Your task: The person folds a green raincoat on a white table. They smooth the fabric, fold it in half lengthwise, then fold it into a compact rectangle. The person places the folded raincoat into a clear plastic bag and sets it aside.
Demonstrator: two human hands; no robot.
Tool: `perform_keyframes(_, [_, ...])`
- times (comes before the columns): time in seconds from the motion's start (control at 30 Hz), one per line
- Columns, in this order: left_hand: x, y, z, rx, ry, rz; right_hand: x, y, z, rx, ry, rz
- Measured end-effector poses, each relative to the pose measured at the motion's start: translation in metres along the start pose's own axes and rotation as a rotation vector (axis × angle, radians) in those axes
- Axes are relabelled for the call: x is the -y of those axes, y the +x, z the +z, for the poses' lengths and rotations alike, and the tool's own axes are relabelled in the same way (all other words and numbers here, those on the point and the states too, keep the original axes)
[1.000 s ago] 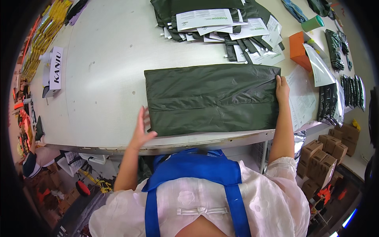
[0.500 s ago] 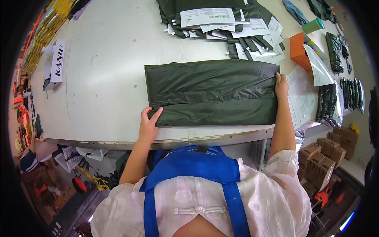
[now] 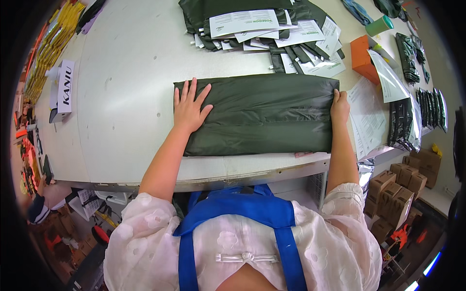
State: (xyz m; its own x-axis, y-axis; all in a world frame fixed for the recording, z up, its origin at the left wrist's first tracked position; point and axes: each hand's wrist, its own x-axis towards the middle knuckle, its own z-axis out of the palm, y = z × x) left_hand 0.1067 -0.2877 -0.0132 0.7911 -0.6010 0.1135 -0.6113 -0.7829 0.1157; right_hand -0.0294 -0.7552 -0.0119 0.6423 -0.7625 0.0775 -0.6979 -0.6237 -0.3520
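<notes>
A dark green, shiny waterproof garment [image 3: 264,114], folded into a wide rectangle, lies flat near the front edge of the white table [image 3: 131,97]. Across its upper left corner my left hand [image 3: 190,111] rests palm down with fingers spread. My right hand [image 3: 340,107] grips the garment's right edge, the thumb on top and the fingers curled against the side. Just beyond the garment is a pile of similar dark green folded pieces [image 3: 208,9] with white printed leaflets [image 3: 245,23] on and among them.
At right are an orange box [image 3: 363,58], a green cylinder [image 3: 379,25], paper sheets [image 3: 368,114] and packed dark bundles [image 3: 400,123]. A white box [image 3: 63,87] and yellow bags [image 3: 48,53] sit at left. Cardboard boxes [image 3: 391,196] stand below right; another person's arm [image 3: 41,186] shows far left.
My left hand has moved from the garment's lower left corner up to its upper left, now spread flat. The garment's folds there look smoother. My right hand stays at the right edge.
</notes>
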Motion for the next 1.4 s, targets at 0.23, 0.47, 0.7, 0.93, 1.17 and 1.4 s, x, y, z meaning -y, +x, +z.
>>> perform_keyframes(0.23, [-0.004,0.006,0.001,0.017,0.039,0.004,0.042,-0.017,-0.043,0.017,-0.293,-0.136])
perform_keyframes(0.47, [-0.002,0.002,0.002,-0.012,-0.042,0.028,0.013,-0.056,-0.009,0.084,-0.387,-0.393])
perform_keyframes(0.7, [0.007,-0.005,-0.002,-0.199,-0.243,0.015,0.01,-0.055,-0.004,0.044,-0.325,-0.427])
perform_keyframes(0.93, [0.011,-0.07,-0.03,0.095,-0.828,-0.859,0.14,-0.147,-0.055,0.231,0.796,-0.548])
perform_keyframes(1.17, [-0.033,-0.044,-0.133,0.222,-1.701,-0.753,0.14,-0.189,0.033,0.488,0.93,-0.301])
perform_keyframes(1.4, [-0.221,0.043,-0.163,0.575,-1.683,0.036,0.117,-0.169,0.02,0.723,1.751,0.205])
